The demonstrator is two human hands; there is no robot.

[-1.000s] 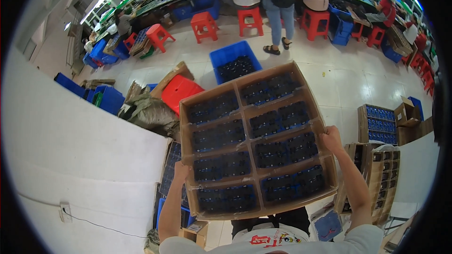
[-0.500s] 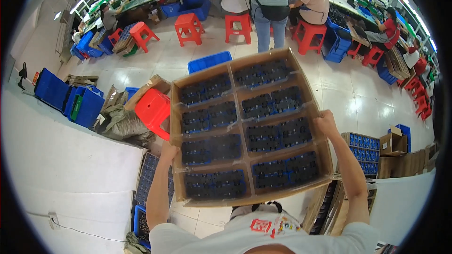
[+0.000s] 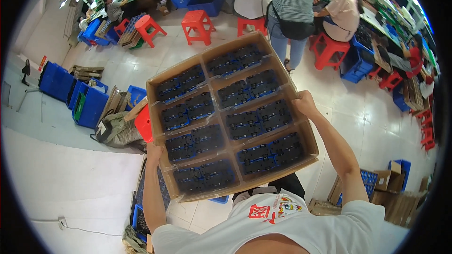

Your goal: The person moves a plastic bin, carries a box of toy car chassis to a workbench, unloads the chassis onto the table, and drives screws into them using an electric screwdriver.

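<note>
A wide, shallow cardboard box (image 3: 308, 141) is held up in front of my body, tilted so that its open top shows. Dividers split it into several compartments in two columns. In each lie black parts with blue edges (image 3: 243, 124), packed close together. My left hand (image 3: 154, 153) is closed on the box's left side near the front corner. Higher up on the opposite side, my right hand (image 3: 305, 105) grips the edge with fingers curled. Both hands' fingertips are partly hidden by the cardboard.
A red stool (image 3: 143, 124) shows behind the box's left edge, near a sack (image 3: 120, 129) and blue bins (image 3: 89, 106). Ahead, people sit or stand along a workbench, with red stools (image 3: 198, 27) behind them. Cardboard cartons (image 3: 393, 181) stand at right.
The box has shifted left in view and turned slightly counterclockwise, both hands still gripping it. It now covers more of the red stool. The room behind has swung rightward in view.
</note>
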